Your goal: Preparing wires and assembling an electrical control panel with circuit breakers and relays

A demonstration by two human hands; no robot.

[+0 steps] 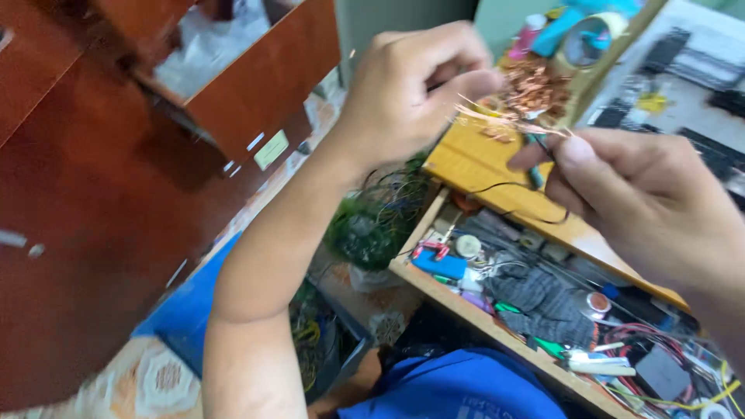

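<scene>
My left hand is raised in the upper middle, its fingers pinched on thin strands of bare copper wire. My right hand comes in from the right, thumb and fingers closed on the other end of the same strands. A thin black wire loops down from under the right hand. Just behind the strands, a tangled clump of copper wire lies on the wooden workbench top.
Below the bench top, an open wooden drawer holds tools, wires, a grey cloth and small parts. A tangle of green wires sits by the drawer. A reddish wooden cabinet fills the left. Tape rolls and clutter lie at the top right.
</scene>
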